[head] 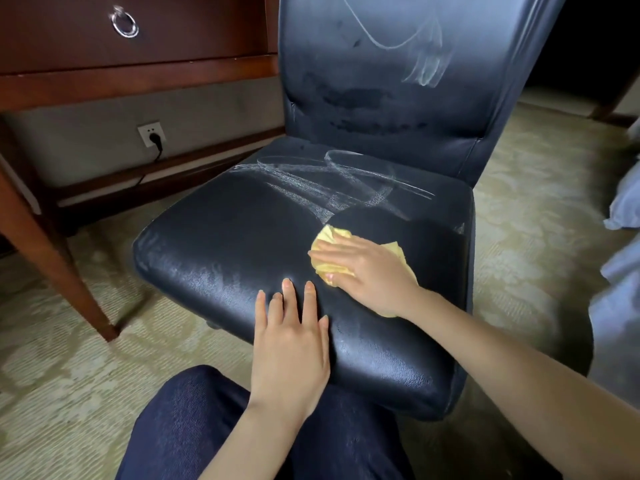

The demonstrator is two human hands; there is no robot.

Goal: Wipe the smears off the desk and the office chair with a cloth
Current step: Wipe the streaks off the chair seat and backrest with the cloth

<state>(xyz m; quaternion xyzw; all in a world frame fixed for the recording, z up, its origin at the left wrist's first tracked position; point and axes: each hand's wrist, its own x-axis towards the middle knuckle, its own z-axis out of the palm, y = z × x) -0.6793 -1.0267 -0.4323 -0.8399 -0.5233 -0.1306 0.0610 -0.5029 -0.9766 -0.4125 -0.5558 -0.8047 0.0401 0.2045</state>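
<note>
A black leather office chair [225, 237] fills the middle of the view. White chalky smears [332, 181] cross the back half of its seat, and more white smears [422, 64] mark the backrest. My right hand [363, 268] presses a crumpled yellow cloth [329, 237] flat onto the seat, just in front of the seat smears. My left hand [291, 341] rests flat on the seat's front edge, fingers spread, holding nothing. The dark wooden desk [138, 74] stands to the left, its top out of view.
A desk leg [52, 258] slants down at the left. A wall socket [152, 135] with a black plug sits under the desk. Patterned carpet [69, 375] surrounds the chair. My knee in dark trousers [194, 427] is at the bottom. Pale fabric [623, 202] lies at the right edge.
</note>
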